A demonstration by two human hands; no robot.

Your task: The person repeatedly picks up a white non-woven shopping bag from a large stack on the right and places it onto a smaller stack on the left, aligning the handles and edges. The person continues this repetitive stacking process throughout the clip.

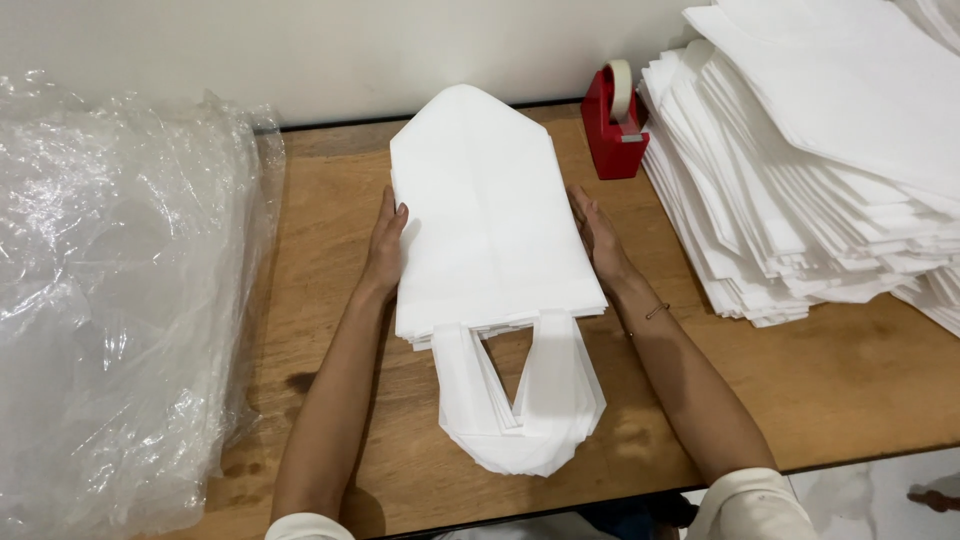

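The wooden table [330,330] is carrying everything here, with crinkled clear plastic sheeting [110,290] heaped along its left side and a tall pile of white fabric pieces [810,170] running off the right edge, so its full extent is staying unseen. At centre, a stack of white fabric bags [490,230] is lying flat, handles trailing toward the near edge. The left hand [385,245] and right hand [598,238] are pressing flat, fingers together, against the stack's two long sides; this looks like squaring the stack up. Any next move is calling for even pressure so the layers aren't slipping. A red tape dispenser [614,125] is sitting far right. The layer count is staying unreadable.
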